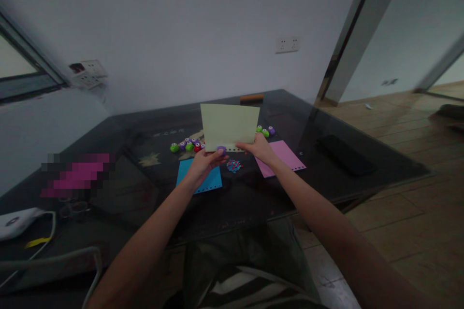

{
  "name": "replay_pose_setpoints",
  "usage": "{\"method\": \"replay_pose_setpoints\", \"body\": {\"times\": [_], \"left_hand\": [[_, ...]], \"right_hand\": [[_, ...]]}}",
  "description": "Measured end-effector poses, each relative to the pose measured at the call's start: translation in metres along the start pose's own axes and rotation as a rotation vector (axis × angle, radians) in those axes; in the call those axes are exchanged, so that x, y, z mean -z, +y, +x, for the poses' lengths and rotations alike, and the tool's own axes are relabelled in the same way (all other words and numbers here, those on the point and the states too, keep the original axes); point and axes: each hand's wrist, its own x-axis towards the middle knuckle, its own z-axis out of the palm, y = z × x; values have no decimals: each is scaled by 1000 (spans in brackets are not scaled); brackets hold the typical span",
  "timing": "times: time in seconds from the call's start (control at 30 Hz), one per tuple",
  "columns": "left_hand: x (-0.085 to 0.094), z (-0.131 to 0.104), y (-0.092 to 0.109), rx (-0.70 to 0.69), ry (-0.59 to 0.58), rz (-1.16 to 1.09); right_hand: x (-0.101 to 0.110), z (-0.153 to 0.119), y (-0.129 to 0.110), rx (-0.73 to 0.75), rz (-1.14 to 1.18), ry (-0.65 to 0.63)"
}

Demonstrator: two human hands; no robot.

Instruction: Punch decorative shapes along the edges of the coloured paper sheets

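A pale yellow sheet of paper (230, 125) stands upright in front of me, with a row of punched holes along its lower edge. My left hand (203, 166) is closed on a small purple craft punch (221, 149) at that edge, thumb against it. My right hand (259, 148) pinches the sheet's lower right part. Below the sheet lies a small pile of blue and red paper bits (234, 166). A blue sheet (210, 182) under my left hand and a pink sheet (282, 154) by my right wrist both have holes along their near edges.
Several green, purple and red craft punches (189, 146) stand left of the sheet, more (265, 132) at its right. A black flat object (346, 154) lies on the dark table (246, 203) at right. An orange-brown roll (252, 99) is at the back, a white device (20, 223) far left.
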Motion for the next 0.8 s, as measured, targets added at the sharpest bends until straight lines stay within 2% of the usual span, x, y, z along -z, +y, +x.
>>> {"method": "replay_pose_setpoints", "body": {"times": [0.8], "left_hand": [[2,2,-2,-11,3,2]], "right_hand": [[-1,-1,-1,-17,-3,14]]}}
